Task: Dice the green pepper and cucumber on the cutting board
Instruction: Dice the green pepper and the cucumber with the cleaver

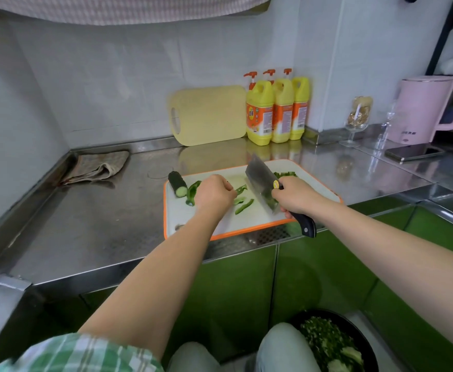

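The white, orange-rimmed board (249, 220) lies at frame centre, close to the steel table's (99, 216) front edge, and bare steel spreads to its left. The left grip (214, 193) curls over a curved pepper strip (241, 188), pinching it. The right grip (293, 196) wraps the cleaver's (258, 175) black handle, its flat blade tilted beside the strips. The cucumber (177, 183) stub, dark and ridged, straddles the board's upper-left corner.

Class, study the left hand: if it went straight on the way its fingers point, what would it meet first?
The left hand points rightward along the cutting board. It would probably meet the curled pepper strip just ahead of it first, then the cleaver just beyond, though depth is unclear.
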